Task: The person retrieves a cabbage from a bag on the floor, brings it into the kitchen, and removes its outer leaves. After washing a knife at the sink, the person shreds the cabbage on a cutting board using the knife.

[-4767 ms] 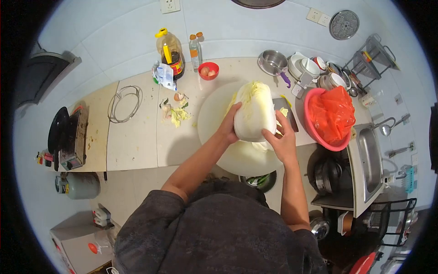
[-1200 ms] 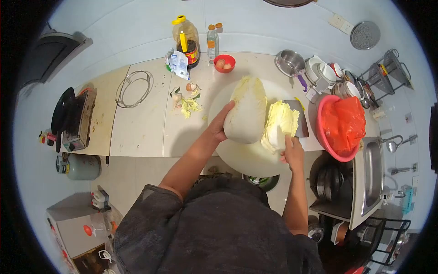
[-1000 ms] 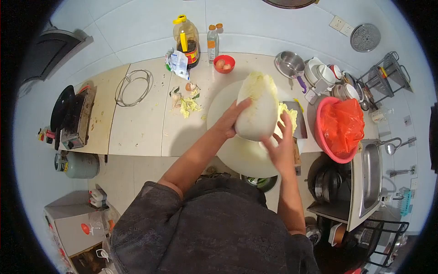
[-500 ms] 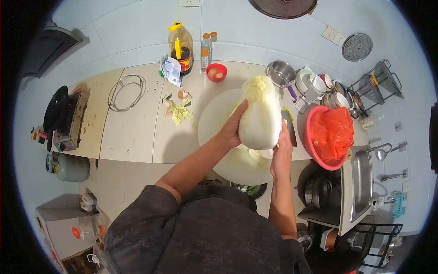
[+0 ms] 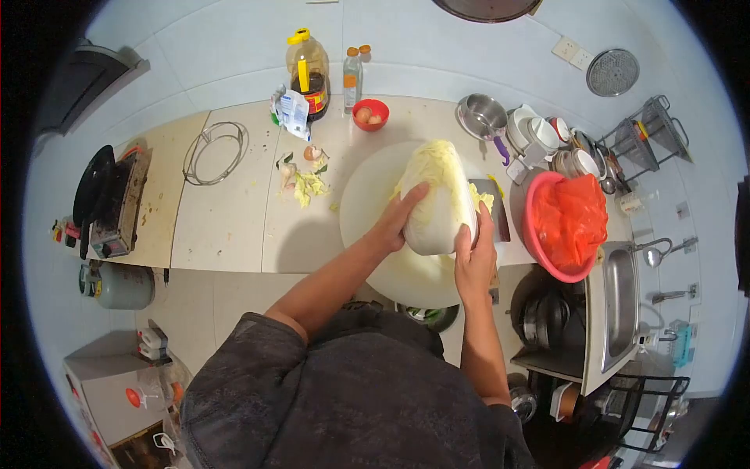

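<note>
A large pale napa cabbage (image 5: 439, 207) is held above a round white cutting board (image 5: 359, 195). My left hand (image 5: 400, 217) grips its left side, the thumb lying over the front. On the right side my right hand (image 5: 475, 258) is wrapped round the lower edge. Yellow leaf pieces (image 5: 484, 198) show just behind the right fingers, beside the dark blade of a cleaver (image 5: 501, 215). The cabbage hides the middle of the board.
Leaf scraps (image 5: 308, 186), a red bowl of eggs (image 5: 370, 115) and an oil bottle (image 5: 308, 74) stand to the left. A pink basin with a red bag (image 5: 569, 223), a saucepan (image 5: 482, 116) and a sink (image 5: 621, 305) are at the right.
The detached leaves once lay right of the cabbage under my right hand; that hand is now back on the cabbage. Since half a second ago, the cabbage has turned and shifted slightly left.
</note>
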A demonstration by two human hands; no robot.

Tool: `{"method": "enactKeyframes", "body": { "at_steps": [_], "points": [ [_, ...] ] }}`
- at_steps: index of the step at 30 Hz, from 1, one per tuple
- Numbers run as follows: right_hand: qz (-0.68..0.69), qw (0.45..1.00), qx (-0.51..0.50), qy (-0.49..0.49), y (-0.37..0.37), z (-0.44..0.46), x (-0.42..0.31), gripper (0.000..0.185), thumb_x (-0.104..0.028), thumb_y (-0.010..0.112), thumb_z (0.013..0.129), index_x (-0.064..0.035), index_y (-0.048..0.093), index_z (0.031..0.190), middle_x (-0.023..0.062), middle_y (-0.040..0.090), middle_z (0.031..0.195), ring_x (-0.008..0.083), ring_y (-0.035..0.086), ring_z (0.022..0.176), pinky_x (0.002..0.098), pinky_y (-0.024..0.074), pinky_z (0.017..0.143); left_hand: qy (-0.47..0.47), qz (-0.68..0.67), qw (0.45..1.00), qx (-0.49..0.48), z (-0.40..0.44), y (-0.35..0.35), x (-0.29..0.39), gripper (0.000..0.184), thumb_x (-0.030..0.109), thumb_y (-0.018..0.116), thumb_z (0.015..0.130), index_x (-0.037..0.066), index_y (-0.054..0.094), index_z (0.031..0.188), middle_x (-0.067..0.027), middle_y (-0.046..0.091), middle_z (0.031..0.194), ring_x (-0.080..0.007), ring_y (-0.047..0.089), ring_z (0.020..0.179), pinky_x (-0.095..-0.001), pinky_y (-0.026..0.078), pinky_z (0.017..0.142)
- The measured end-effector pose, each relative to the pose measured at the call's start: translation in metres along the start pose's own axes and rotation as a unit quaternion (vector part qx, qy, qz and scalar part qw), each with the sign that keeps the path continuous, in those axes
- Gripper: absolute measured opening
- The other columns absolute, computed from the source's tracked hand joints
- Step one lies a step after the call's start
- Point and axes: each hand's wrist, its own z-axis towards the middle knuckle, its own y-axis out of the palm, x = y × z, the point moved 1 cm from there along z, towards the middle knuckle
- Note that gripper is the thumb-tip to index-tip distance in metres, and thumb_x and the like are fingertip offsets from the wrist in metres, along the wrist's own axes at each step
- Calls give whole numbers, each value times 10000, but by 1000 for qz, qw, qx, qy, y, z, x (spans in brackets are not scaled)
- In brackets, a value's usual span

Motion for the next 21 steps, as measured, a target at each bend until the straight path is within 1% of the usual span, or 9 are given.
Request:
{"method": "enactKeyframes", "body": {
  "at_steps": [4, 7, 8, 11, 12, 15, 18, 19, 21],
  "points": [
    [-146, 984, 37, -99, -11, 5, 7, 480, 32, 547, 863, 1, 430, 1327, 243, 532, 1249, 398, 535, 1140, 408, 435, 951, -18, 55, 998, 15, -5, -8, 8, 553, 390, 621, 896, 39, 471, 1295, -113, 607, 1160, -199, 635, 1001, -355, 549, 839],
    [-133, 989, 49, -47, -18, 15, 43, 312, -21, 458, 942, 11, 488, 1252, 208, 610, 1110, 255, 668, 902, 351, 538, 736, -62, 19, 998, 1, -4, -30, 3, 554, 361, 633, 896, 47, 450, 1314, -110, 605, 1151, -199, 641, 977, -346, 560, 825],
    [-49, 996, 53, 44, -20, 16, 44, 321, 58, 512, 874, 1, 541, 1189, 205, 632, 1027, 352, 656, 856, 365, 527, 774, -77, -3, 997, -8, -6, -35, 2, 549, 359, 627, 900, 44, 453, 1314, -112, 607, 1153, -198, 641, 978, -346, 559, 829],
    [99, 981, 96, 139, -20, 19, 74, 260, 7, 465, 927, 21, 549, 1173, 167, 641, 986, 251, 669, 767, 314, 550, 686, -98, -47, 994, -12, -15, -49, 1, 544, 370, 597, 917, 37, 457, 1324, -124, 606, 1180, -203, 641, 994, -355, 551, 854],
    [213, 953, 106, 186, -17, 19, 92, 265, -46, 420, 965, 44, 530, 1189, 142, 631, 982, 203, 658, 770, 299, 566, 660, -101, -58, 993, -8, -18, -53, 1, 544, 376, 585, 924, 35, 457, 1328, -128, 605, 1192, -207, 641, 1001, -359, 548, 865],
    [372, 868, 163, 287, -16, 17, 85, 277, -36, 447, 954, 57, 494, 1211, 158, 606, 1044, 258, 654, 800, 346, 597, 696, -97, -80, 992, 3, -24, -62, 11, 558, 400, 547, 940, 37, 439, 1349, -136, 587, 1241, -223, 632, 1041, -376, 532, 903],
    [539, 736, 130, 387, 13, 9, 121, 280, -12, 439, 940, 58, 468, 1210, 205, 544, 1176, 328, 617, 958, 440, 593, 827, -71, -87, 993, -29, -23, -66, 20, 557, 413, 526, 947, 41, 437, 1352, -137, 578, 1259, -234, 622, 1067, -389, 522, 921],
    [558, 730, 115, 377, 23, 5, 125, 296, -23, 459, 950, 53, 442, 1235, 251, 507, 1220, 379, 606, 983, 463, 583, 846, -68, -97, 992, -31, -24, -63, 21, 557, 412, 528, 946, 43, 436, 1354, -136, 575, 1264, -234, 617, 1076, -392, 521, 923],
    [562, 687, 87, 452, 33, -3, 133, 336, -74, 518, 940, 78, 436, 1229, 277, 514, 1181, 349, 631, 933, 418, 599, 813, -58, -117, 991, -36, -23, -55, 24, 558, 410, 532, 945, 47, 433, 1357, -133, 569, 1273, -233, 608, 1092, -396, 518, 927]
  ]
}}
